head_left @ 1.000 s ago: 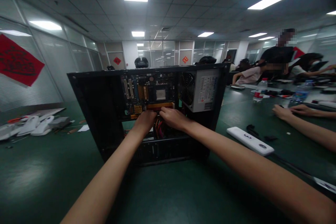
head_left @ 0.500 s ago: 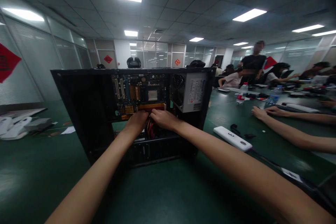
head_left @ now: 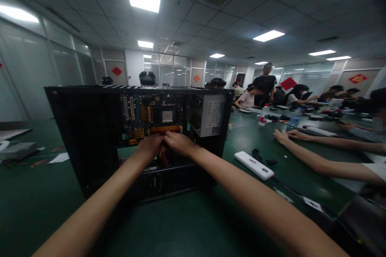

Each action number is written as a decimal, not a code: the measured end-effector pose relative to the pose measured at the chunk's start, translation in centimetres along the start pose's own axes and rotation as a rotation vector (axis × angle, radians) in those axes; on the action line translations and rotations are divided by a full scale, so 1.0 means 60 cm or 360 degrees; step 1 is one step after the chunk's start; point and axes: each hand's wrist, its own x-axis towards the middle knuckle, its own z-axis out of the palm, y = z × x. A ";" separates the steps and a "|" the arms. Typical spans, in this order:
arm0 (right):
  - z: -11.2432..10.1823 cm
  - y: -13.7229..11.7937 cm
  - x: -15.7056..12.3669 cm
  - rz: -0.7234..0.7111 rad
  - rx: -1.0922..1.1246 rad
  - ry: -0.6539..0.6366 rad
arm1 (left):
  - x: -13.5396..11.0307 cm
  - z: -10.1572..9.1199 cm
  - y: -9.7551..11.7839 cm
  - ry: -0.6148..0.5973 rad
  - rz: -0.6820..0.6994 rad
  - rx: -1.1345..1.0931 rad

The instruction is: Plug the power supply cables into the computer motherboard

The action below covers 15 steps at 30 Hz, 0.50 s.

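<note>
An open black computer case stands on the green table, its inside facing me. Within it are a motherboard, a fan, and a silver power supply at the upper right. My left hand and my right hand meet at the board's lower edge, just below the orange-yellow memory slots. Both have curled, closed fingers; what lies in them is hidden. A bundle of coloured cables hangs right below the fingertips.
On the table's right lie a white power strip and small black pieces. Bottles stand farther back. Another person's forearms rest at the right. Grey boxes and paper are at the left.
The camera view has turned a little right and up, so the scene sits farther left and lower. My hands keep their place at the board's lower edge.
</note>
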 end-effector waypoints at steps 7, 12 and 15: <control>-0.008 -0.002 -0.008 0.0217 0.0183 -0.0006 | -0.009 -0.016 0.005 0.0053 0.0022 0.0076; -0.012 -0.001 -0.027 0.0381 0.0329 -0.0069 | -0.008 -0.013 0.009 0.0093 0.0006 0.0125; -0.014 -0.001 -0.033 0.0403 0.0399 -0.0085 | -0.006 -0.010 0.009 0.0102 0.0012 0.0148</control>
